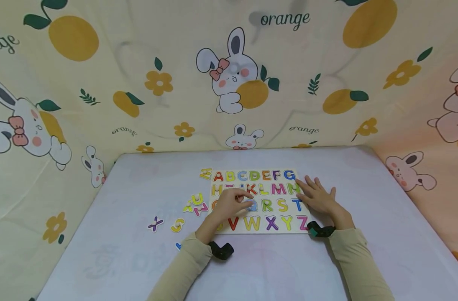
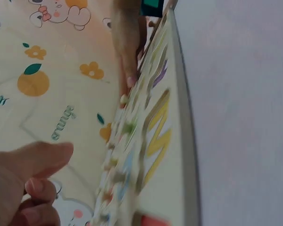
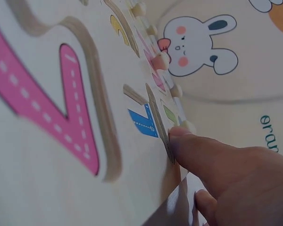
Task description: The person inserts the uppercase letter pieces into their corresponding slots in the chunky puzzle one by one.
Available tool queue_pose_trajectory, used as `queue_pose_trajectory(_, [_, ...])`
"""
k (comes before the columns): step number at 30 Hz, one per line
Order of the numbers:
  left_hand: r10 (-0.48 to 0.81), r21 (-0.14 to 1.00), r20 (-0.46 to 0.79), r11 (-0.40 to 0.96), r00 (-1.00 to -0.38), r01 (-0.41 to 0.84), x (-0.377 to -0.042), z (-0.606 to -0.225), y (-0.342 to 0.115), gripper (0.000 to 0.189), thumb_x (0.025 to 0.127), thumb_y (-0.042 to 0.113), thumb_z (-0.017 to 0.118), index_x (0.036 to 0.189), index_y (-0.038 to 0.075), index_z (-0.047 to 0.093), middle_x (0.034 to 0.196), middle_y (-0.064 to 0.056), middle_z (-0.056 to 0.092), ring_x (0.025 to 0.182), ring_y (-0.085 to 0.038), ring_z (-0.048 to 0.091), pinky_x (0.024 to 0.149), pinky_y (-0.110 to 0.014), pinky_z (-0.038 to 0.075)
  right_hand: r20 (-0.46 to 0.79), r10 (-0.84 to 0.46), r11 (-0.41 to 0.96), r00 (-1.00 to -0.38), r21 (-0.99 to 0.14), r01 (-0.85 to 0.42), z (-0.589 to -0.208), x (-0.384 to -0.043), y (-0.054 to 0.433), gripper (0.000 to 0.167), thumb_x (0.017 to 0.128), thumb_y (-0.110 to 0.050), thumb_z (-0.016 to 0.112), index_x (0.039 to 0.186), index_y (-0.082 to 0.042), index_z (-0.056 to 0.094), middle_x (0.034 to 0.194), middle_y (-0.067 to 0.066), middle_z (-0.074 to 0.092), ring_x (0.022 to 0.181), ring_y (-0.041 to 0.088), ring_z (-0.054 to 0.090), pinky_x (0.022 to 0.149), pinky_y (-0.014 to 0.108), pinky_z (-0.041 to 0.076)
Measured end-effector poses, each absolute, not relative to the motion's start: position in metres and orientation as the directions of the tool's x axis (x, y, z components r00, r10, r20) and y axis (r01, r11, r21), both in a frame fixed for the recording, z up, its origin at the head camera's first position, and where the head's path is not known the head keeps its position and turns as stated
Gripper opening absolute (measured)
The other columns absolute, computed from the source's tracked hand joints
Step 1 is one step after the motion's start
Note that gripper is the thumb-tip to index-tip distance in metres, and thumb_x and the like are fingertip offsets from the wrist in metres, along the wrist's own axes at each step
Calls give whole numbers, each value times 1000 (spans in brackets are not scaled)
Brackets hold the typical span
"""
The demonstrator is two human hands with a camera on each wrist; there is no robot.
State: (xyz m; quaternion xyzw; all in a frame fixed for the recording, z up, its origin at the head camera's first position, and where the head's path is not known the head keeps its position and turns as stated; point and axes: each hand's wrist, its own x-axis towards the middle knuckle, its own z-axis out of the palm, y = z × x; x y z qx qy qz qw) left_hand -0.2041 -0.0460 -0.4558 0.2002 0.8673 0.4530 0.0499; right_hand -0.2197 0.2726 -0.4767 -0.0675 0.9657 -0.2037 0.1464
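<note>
A wooden alphabet puzzle board (image 1: 259,230) lies on the table with rows of coloured letters. Over its middle hovers my left hand (image 1: 230,202), thumb and index fingertips apart beside the blue Q (image 1: 253,205). Nothing shows between those fingers; in the left wrist view the hand (image 2: 26,183) has its index finger stretched out and other fingers bent. My right hand (image 1: 319,198) rests with spread fingers along the board's right edge, close to the N and T (image 1: 297,205). In the right wrist view a fingertip of the right hand (image 3: 226,165) touches the board's edge near the blue T recess (image 3: 144,123).
Loose letter pieces lie left of the board: a purple X (image 1: 155,224), a yellow S (image 1: 177,225), a yellow U (image 1: 197,199), a pink zigzag letter (image 1: 200,209) and others. Knobs (image 2: 112,162) stand up from fitted letters. A patterned cloth (image 1: 289,83) hangs behind the table.
</note>
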Motion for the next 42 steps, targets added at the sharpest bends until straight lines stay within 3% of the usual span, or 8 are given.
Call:
queue_pose_trajectory(12, [417, 849, 16, 474, -909, 232, -202, -443, -102, 23, 85, 19, 73, 104, 6, 74, 68, 2, 42, 66, -9, 40, 59, -16, 30, -257, -191, 907, -947, -414, -71, -478, -219, 273, 72, 95, -57, 42, 153, -18, 22, 161, 23, 5, 146, 51, -5, 101, 79, -16])
queue_pose_trajectory(25, [394, 847, -13, 493, -919, 200, -196, -444, -176, 25, 85, 16, 73, 105, 2, 72, 70, 2, 43, 62, -3, 39, 57, -17, 33, -236, -184, 911, -954, -407, -75, -471, -216, 269, 70, 97, -52, 44, 153, -16, 24, 160, 24, 8, 146, 52, -3, 102, 79, -13])
queue_pose_trajectory(35, [327, 812, -111, 574, -938, 104, -187, -451, -228, 26, 86, 20, 71, 108, 5, 72, 75, 0, 45, 68, -6, 42, 59, -18, 34, -233, -192, 908, -953, -411, -82, -473, -217, 270, 70, 97, -53, 42, 153, -16, 23, 160, 24, 7, 146, 52, -3, 102, 78, -15])
queue_pose_trajectory(42, [315, 798, -127, 596, -941, 91, -181, -460, -248, 29, 86, 23, 71, 108, 4, 72, 72, 3, 44, 63, -3, 39, 57, -18, 33, -237, -193, 906, -952, -415, -80, -473, -217, 270, 70, 97, -53, 42, 153, -16, 22, 160, 24, 6, 146, 52, -5, 102, 78, -16])
